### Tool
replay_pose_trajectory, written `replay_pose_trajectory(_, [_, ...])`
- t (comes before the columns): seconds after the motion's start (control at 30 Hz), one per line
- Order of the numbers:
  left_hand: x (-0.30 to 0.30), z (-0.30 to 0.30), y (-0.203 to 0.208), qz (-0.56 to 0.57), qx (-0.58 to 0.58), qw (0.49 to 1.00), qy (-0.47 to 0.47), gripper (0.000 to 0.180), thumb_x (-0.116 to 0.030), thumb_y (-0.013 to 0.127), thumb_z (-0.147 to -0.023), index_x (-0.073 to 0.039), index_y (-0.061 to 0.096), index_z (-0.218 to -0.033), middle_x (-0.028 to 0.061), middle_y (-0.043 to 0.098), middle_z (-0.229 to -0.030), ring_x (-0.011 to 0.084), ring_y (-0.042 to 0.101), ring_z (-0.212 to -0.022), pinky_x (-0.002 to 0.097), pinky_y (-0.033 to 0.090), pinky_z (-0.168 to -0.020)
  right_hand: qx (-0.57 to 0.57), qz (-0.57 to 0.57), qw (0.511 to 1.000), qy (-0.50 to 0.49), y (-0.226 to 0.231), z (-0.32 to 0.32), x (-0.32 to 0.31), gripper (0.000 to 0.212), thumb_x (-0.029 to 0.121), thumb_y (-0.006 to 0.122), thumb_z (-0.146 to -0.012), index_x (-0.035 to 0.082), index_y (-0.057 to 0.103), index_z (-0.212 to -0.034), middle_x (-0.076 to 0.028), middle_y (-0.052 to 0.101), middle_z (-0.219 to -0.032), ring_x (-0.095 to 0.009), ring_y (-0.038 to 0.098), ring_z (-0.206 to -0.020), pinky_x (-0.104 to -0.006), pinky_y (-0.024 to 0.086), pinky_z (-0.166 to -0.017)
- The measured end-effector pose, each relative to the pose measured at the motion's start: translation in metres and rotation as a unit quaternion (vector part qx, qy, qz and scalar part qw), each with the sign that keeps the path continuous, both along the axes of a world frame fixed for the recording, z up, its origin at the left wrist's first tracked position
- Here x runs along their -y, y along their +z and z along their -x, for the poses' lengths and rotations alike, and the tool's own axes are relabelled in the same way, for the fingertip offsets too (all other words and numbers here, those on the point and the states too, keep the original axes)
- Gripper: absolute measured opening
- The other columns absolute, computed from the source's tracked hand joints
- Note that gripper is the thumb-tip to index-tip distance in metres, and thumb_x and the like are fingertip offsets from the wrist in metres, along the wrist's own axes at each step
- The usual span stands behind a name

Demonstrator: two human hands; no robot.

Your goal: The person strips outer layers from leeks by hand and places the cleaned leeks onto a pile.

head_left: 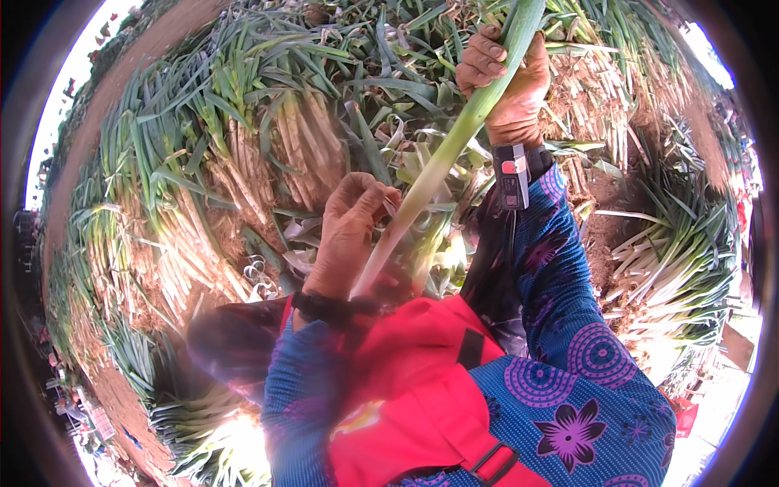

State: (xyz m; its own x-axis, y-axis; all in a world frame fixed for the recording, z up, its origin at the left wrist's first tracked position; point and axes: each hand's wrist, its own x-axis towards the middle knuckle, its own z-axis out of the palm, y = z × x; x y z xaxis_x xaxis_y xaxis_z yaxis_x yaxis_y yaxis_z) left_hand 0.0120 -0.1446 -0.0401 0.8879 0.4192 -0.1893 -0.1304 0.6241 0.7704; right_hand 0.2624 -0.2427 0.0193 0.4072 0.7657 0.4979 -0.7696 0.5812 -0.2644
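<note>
A large green onion (439,165) runs slantwise in front of me, its green top at the upper right and its white stalk toward my lap. Up at the leafy end, my right hand (507,81) is closed around it. My left hand (350,231) is beside the white stalk, thumb and fingertips pinched together. Whatever sits in that pinch is too small to make out. The root end of the stalk is blurred against my red apron (422,349).
Loose leaves (410,150) litter the ground between my hands. Bundled green onions (308,146) lie ahead and to the left, with another pile (673,264) on the right. More bundles (215,430) lie at the lower left. My dark-clad knee (223,341) juts out on the left.
</note>
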Motion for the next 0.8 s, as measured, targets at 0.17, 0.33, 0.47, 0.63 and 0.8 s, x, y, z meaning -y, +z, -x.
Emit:
replay_pose_trajectory(0.17, [-0.015,0.007,-0.005,0.073,0.018,0.996,0.039,0.003,-0.013,0.058,-0.093,-0.009,0.058,-0.093,0.0010,0.059,-0.084,0.0177,0.061,-0.081,0.0328,0.053,-0.071,-0.005,0.007,1.000,-0.021,-0.002,-0.005,0.005,0.045,0.040,0.062,-0.084,-0.002,0.052,-0.098,-0.002,0.051,-0.074,-0.011,0.048,-0.062,-0.0242,0.039,-0.058])
replay_pose_trajectory(0.33, [-0.037,0.023,-0.013,-0.101,-0.022,0.995,-0.016,0.003,-0.011,0.057,-0.094,-0.008,0.057,-0.094,0.0004,0.053,-0.080,0.0102,0.051,-0.074,0.0236,0.040,-0.058,-0.026,0.016,1.000,0.008,0.000,-0.007,0.011,0.043,0.039,0.062,-0.083,0.000,0.051,-0.097,-0.002,0.049,-0.074,-0.011,0.046,-0.063,-0.0245,0.038,-0.059])
replay_pose_trajectory(0.47, [-0.034,0.035,-0.010,-0.456,-0.097,0.881,-0.083,0.015,-0.013,0.064,-0.088,-0.006,0.060,-0.101,0.0037,0.058,-0.088,0.0115,0.053,-0.076,0.0252,0.044,-0.067,0.004,0.032,0.999,-0.016,0.002,-0.008,0.013,0.044,0.041,0.060,-0.084,0.000,0.052,-0.097,-0.003,0.047,-0.076,-0.012,0.045,-0.064,-0.0251,0.037,-0.060])
replay_pose_trajectory(0.63, [-0.042,0.052,-0.017,-0.779,-0.169,0.533,-0.284,0.023,-0.032,0.063,-0.084,-0.015,0.068,-0.099,0.0060,0.063,-0.099,0.0296,0.059,-0.087,0.0382,0.047,-0.077,0.046,0.055,0.995,-0.068,0.003,-0.011,0.019,0.047,0.045,0.057,-0.086,-0.001,0.052,-0.097,-0.003,0.047,-0.077,-0.012,0.043,-0.064,-0.0260,0.035,-0.060])
replay_pose_trajectory(0.8, [-0.072,0.081,-0.051,-0.663,-0.319,0.640,-0.222,0.027,-0.033,0.058,-0.083,-0.009,0.069,-0.088,0.0152,0.064,-0.080,0.0332,0.062,-0.080,0.0417,0.048,-0.074,0.085,0.088,0.986,-0.111,0.005,-0.018,0.027,0.047,0.044,0.060,-0.085,0.000,0.048,-0.097,-0.003,0.044,-0.078,-0.013,0.042,-0.064,-0.0262,0.035,-0.062])
